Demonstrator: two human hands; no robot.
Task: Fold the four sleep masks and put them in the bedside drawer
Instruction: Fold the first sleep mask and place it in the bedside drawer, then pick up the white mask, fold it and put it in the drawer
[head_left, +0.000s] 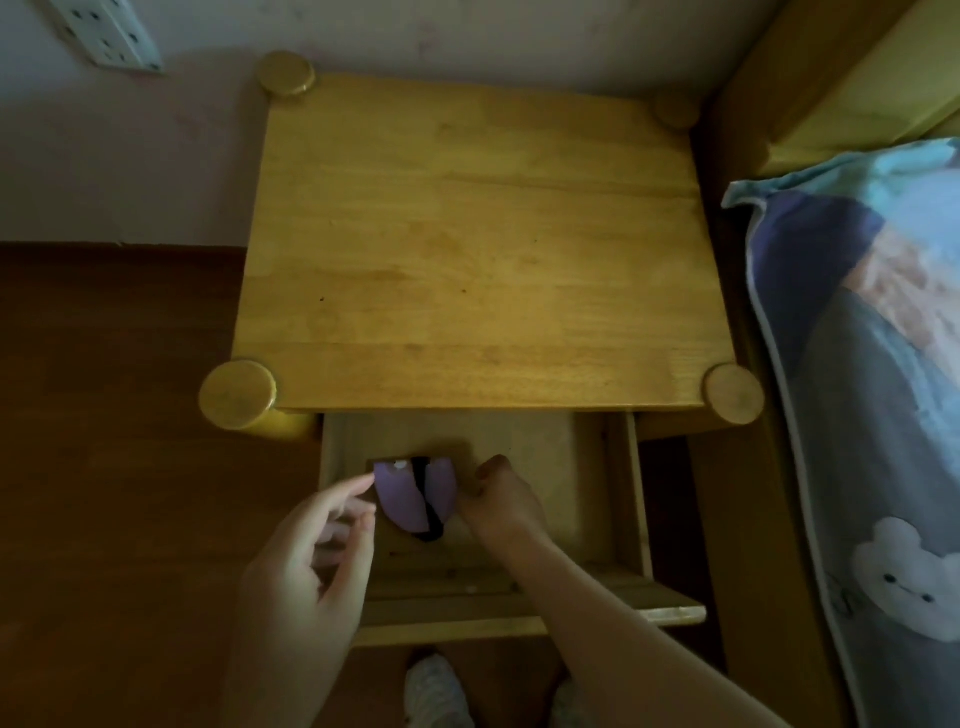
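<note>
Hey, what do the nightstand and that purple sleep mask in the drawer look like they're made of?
Nightstand: looks like solid light wood with a smooth satin varnish; joined planks and grain lines show on top. Purple sleep mask: seems a soft matte fabric, folded, with a black strap, probably elastic, across it. The dim light leaves the exact cloth open.

Drawer (631, 499) back under tabletop (478, 249)

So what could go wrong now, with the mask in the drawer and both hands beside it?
The folded mask may spring open: neither the left hand nor the right hand clearly pins it. Its black strap hangs loose toward the front and could catch when the drawer closes. The drawer is dim, so a bad fold could go unseen.
</note>
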